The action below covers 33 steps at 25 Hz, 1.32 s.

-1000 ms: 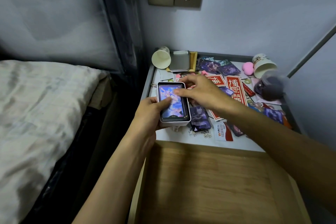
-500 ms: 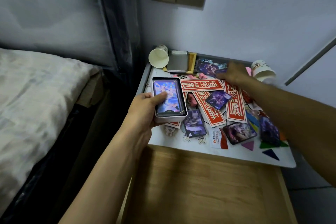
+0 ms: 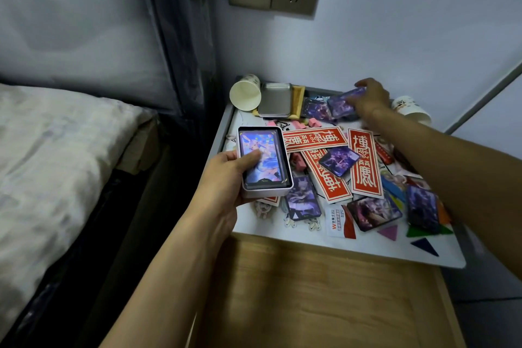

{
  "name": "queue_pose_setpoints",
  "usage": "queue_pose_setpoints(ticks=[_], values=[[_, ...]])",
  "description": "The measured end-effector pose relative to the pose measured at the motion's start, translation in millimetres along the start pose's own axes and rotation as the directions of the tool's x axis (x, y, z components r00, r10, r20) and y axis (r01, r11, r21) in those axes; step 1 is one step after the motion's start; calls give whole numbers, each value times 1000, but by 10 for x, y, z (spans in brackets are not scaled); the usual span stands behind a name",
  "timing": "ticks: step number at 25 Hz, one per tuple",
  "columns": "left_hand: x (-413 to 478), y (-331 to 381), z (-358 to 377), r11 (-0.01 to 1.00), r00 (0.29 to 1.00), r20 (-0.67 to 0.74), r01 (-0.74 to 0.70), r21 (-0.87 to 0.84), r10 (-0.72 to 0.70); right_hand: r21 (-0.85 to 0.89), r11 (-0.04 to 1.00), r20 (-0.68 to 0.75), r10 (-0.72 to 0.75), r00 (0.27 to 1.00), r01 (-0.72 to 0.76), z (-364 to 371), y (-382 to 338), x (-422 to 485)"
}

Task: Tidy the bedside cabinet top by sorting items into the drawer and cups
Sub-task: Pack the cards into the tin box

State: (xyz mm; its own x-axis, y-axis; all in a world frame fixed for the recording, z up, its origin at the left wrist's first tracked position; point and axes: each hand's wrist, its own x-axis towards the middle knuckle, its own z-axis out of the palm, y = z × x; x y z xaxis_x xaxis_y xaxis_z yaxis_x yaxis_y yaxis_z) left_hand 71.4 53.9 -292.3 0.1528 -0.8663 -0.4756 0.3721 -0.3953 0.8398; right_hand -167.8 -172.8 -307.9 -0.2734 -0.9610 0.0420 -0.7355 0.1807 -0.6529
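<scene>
We are reaching from the tin [image 3: 265, 194] held in our left grip [image 3: 226, 178] to one o'clock, right grip [image 3: 371, 99] now pinching another card [image 3: 340, 104].

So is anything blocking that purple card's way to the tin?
Nothing visible. The right hand holds the purple card; only flat red strips and pink bits lie between it and the tin in the left hand.

Card-filled tin [image 3: 265, 193] gripped, purple card [image 3: 343, 103] pinched, paper cup [image 3: 245, 93] lying sideways
</scene>
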Motion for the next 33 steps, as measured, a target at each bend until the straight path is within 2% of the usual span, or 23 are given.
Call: queue_pose_setpoints(ticks=[2,6,10,13,19,23,27,30,33], values=[[4,4,-3,1000,1000,-7,3,-1,-3,42,999,86,11,996,-15,40,-54,37],[-1,14,12,1000,1000,-11,9,-14,-10,-69,998,256,32,966,-15,187,-80,1],[20,26,-11,1000,1000,-21,7,-24,-7,-226,973,307,20,951,53,246,-107,-26],[9,21,-5,1000,1000,-22,9,-11,-10,-231,971,333,15,943,66,262,-136,-5],[44,12,2,1000,1000,-29,3,-20,-4,-186,982,211,11,977,29,216,-162,59],[36,-1,3,1000,1000,-31,1,-4,-1,15,995,150,99,984,-102,116,-102,77],[31,-20,0,1000,999,-35,3,14,-2,136,982,67,126,990,-134,-5,-74,2],[-16,-35,33,1000,1000,-21,8,26,-8,269,946,56,173,983,-182,-187,-48,-94],[-66,-70,81,999,1000,-18,7,43,-6,282,938,72,188,979,-201,-384,2,-324]])
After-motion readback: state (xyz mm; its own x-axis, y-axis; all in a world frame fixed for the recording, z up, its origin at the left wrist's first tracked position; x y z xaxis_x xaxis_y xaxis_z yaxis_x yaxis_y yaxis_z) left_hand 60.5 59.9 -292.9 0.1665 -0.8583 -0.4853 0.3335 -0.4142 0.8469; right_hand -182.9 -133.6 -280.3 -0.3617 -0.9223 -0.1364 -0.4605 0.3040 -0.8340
